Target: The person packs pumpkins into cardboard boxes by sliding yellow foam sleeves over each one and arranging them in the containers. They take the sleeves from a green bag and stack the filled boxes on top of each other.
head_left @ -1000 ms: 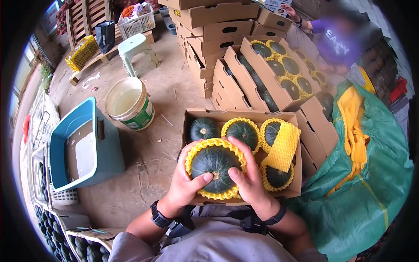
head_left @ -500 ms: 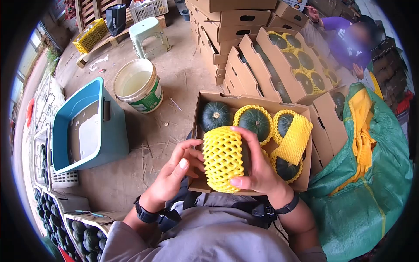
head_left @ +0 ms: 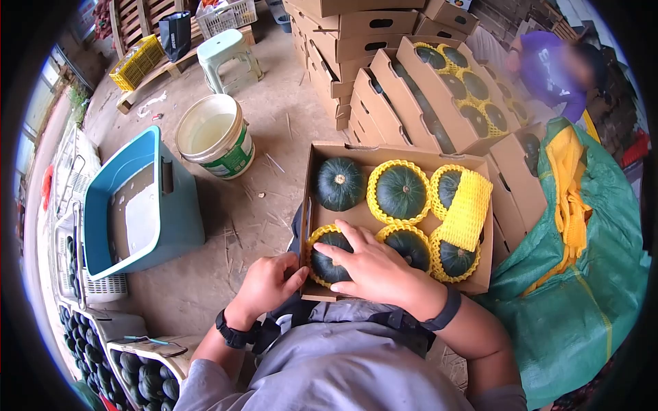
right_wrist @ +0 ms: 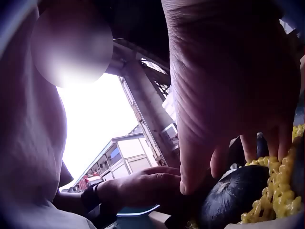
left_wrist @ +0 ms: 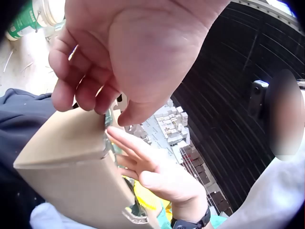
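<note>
The right hand [head_left: 373, 270] lies flat, fingers spread and fairly straight, on a netted squash [head_left: 327, 255] in the near-left corner of the cardboard box [head_left: 397, 156], pressing it down so that it seats beside the other netted squashes. The left hand [head_left: 269, 282], fingers loosely curled, rests against the box's near-left wall, probably to steady it; whether it pinches the edge I cannot tell. A spare foam net [head_left: 467, 209] lies across the squashes at the box's right end, handy for wrapping. Half a second ago both hands held this squash above the box; now it sits inside.
</note>
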`<action>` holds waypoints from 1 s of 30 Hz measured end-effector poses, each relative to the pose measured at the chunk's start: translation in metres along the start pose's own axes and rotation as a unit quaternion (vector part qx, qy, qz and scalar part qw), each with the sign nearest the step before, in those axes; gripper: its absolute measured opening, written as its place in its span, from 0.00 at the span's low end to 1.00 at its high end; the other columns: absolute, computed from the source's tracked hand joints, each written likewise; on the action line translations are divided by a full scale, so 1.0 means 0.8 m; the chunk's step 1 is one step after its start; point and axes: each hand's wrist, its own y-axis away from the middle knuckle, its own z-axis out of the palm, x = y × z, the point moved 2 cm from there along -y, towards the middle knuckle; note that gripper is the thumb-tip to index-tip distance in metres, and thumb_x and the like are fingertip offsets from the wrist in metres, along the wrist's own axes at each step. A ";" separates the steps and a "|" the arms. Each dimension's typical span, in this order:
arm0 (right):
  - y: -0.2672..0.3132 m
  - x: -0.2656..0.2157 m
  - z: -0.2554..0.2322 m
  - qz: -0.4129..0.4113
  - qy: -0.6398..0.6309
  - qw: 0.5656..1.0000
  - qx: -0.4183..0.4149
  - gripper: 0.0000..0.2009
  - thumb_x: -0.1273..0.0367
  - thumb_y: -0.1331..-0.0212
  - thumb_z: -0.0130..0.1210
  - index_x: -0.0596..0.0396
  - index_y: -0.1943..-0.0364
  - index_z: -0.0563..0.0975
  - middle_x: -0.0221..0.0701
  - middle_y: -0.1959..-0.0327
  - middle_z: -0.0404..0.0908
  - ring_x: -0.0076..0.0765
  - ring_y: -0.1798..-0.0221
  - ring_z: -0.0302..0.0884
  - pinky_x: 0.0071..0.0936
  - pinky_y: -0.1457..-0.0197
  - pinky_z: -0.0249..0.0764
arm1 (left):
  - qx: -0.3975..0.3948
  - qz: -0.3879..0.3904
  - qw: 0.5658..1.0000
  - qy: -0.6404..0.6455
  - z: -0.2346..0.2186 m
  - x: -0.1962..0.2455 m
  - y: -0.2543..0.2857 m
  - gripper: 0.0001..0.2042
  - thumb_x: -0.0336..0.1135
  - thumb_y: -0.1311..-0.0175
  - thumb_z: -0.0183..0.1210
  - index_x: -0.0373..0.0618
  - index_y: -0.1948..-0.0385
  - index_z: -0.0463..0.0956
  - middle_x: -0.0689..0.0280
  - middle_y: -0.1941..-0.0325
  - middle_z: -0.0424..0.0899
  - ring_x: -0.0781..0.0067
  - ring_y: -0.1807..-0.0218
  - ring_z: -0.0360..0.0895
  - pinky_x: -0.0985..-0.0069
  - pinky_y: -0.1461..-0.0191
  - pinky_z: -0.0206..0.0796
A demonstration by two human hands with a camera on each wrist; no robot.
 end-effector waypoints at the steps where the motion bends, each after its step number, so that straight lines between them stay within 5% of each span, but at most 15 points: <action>1: 0.014 0.011 -0.016 -0.027 -0.082 0.996 -0.002 0.33 0.61 0.52 0.66 0.43 0.37 0.68 0.49 0.31 0.54 0.59 0.32 0.58 0.46 0.34 0.63 | 0.033 0.034 0.999 -0.006 -0.007 0.005 -0.003 0.09 0.37 0.42 0.60 0.42 0.76 0.75 0.58 0.80 0.78 0.58 0.76 0.77 0.67 0.71 0.68; 3: 0.040 0.029 -0.043 0.025 -0.126 0.990 0.066 0.33 0.60 0.55 0.68 0.42 0.40 0.71 0.45 0.32 0.56 0.53 0.31 0.58 0.46 0.34 0.62 | 0.107 0.097 0.990 -0.012 -0.015 0.013 -0.011 0.08 0.36 0.43 0.61 0.42 0.74 0.75 0.60 0.76 0.79 0.63 0.75 0.76 0.71 0.71 0.67; 5: 0.055 0.032 -0.046 0.072 0.053 0.987 0.135 0.35 0.58 0.59 0.70 0.42 0.41 0.71 0.42 0.30 0.55 0.53 0.28 0.50 0.47 0.31 0.58 | 0.045 0.133 0.986 -0.084 -0.020 0.044 -0.029 0.11 0.35 0.47 0.64 0.42 0.65 0.78 0.60 0.62 0.81 0.62 0.58 0.78 0.71 0.61 0.72; 7: 0.056 0.035 -0.029 0.099 0.102 0.987 0.069 0.35 0.57 0.64 0.72 0.40 0.44 0.74 0.40 0.27 0.48 0.53 0.24 0.40 0.58 0.31 0.51 | 0.052 0.279 0.952 -0.110 0.002 0.063 -0.055 0.20 0.40 0.49 0.65 0.42 0.54 0.76 0.60 0.52 0.79 0.59 0.48 0.75 0.68 0.48 0.69; 9: 0.056 0.037 -0.023 0.105 0.119 0.985 0.073 0.33 0.57 0.65 0.72 0.40 0.46 0.75 0.40 0.27 0.47 0.53 0.24 0.38 0.62 0.32 0.50 | 0.038 0.339 0.910 -0.235 0.024 0.071 -0.067 0.28 0.46 0.51 0.65 0.44 0.47 0.72 0.60 0.45 0.76 0.58 0.41 0.71 0.66 0.38 0.61; 10: 0.057 0.036 -0.024 0.116 0.125 0.982 0.077 0.32 0.57 0.65 0.72 0.41 0.48 0.75 0.40 0.27 0.47 0.53 0.24 0.38 0.62 0.32 0.50 | -0.001 0.315 0.907 -0.279 0.034 0.060 -0.071 0.31 0.53 0.54 0.64 0.41 0.49 0.73 0.61 0.46 0.76 0.62 0.39 0.69 0.65 0.33 0.54; 13: 0.050 0.035 -0.001 0.158 0.176 0.968 0.080 0.31 0.58 0.64 0.72 0.42 0.49 0.75 0.40 0.26 0.46 0.54 0.24 0.38 0.63 0.32 0.50 | -0.137 0.250 0.933 -0.218 0.026 0.065 -0.083 0.32 0.52 0.54 0.65 0.41 0.48 0.73 0.61 0.45 0.75 0.62 0.37 0.68 0.66 0.36 0.58; 14: 0.048 0.034 0.001 0.148 0.178 0.970 0.079 0.30 0.58 0.63 0.72 0.44 0.50 0.75 0.40 0.26 0.45 0.54 0.24 0.38 0.63 0.33 0.50 | -0.114 0.269 0.931 -0.218 0.030 0.063 -0.082 0.32 0.52 0.54 0.65 0.41 0.48 0.73 0.61 0.45 0.76 0.62 0.38 0.69 0.66 0.39 0.60; 18: 0.071 0.043 -0.037 0.046 -0.007 0.980 0.193 0.33 0.59 0.59 0.69 0.40 0.43 0.72 0.40 0.29 0.53 0.52 0.26 0.48 0.52 0.31 0.51 | -0.090 0.283 0.941 -0.164 0.024 0.067 -0.077 0.30 0.50 0.51 0.66 0.44 0.47 0.72 0.58 0.43 0.74 0.54 0.37 0.68 0.62 0.37 0.60; 21: 0.119 0.062 -0.081 0.237 0.166 0.915 0.280 0.29 0.67 0.56 0.66 0.45 0.44 0.75 0.40 0.32 0.59 0.48 0.28 0.52 0.47 0.31 0.53 | -0.111 0.274 0.947 -0.128 0.017 0.069 -0.068 0.30 0.49 0.48 0.65 0.45 0.43 0.71 0.56 0.38 0.71 0.49 0.34 0.64 0.59 0.33 0.56; 23: 0.154 0.128 -0.071 0.190 0.074 0.926 0.317 0.21 0.73 0.50 0.60 0.49 0.48 0.77 0.40 0.43 0.74 0.44 0.40 0.70 0.38 0.40 0.67 | -0.095 0.278 0.953 -0.073 0.011 0.079 -0.063 0.31 0.46 0.48 0.66 0.45 0.43 0.71 0.56 0.38 0.70 0.48 0.34 0.63 0.57 0.33 0.56; 25: 0.172 0.131 -0.076 0.264 -0.056 0.880 0.391 0.13 0.78 0.46 0.54 0.57 0.55 0.79 0.40 0.59 0.82 0.42 0.56 0.81 0.32 0.52 0.75 | -0.050 0.293 0.954 -0.030 0.005 0.100 -0.060 0.31 0.44 0.49 0.67 0.45 0.42 0.70 0.57 0.38 0.70 0.48 0.34 0.63 0.58 0.33 0.57; 26: 0.170 0.114 -0.075 0.244 -0.108 0.843 0.468 0.10 0.78 0.45 0.52 0.59 0.59 0.79 0.40 0.66 0.83 0.42 0.63 0.82 0.31 0.59 0.77 | -0.028 0.300 0.954 -0.007 0.006 0.112 -0.059 0.31 0.43 0.49 0.68 0.45 0.42 0.70 0.57 0.38 0.70 0.48 0.33 0.62 0.58 0.34 0.57; 28: 0.151 0.064 -0.080 0.085 -0.149 0.909 0.379 0.11 0.80 0.46 0.52 0.59 0.59 0.80 0.38 0.62 0.83 0.40 0.61 0.82 0.29 0.57 0.77 | -0.015 0.339 0.940 -0.034 0.014 0.137 -0.057 0.27 0.43 0.48 0.67 0.47 0.45 0.73 0.59 0.40 0.72 0.52 0.35 0.65 0.60 0.35 0.59; 30: 0.133 0.025 -0.077 -0.060 -0.292 0.906 0.300 0.10 0.77 0.45 0.56 0.60 0.58 0.80 0.36 0.62 0.83 0.39 0.59 0.82 0.28 0.55 0.76 | -0.029 0.395 0.917 -0.048 0.023 0.138 -0.059 0.18 0.42 0.48 0.67 0.47 0.57 0.78 0.61 0.53 0.80 0.59 0.48 0.76 0.63 0.43 0.65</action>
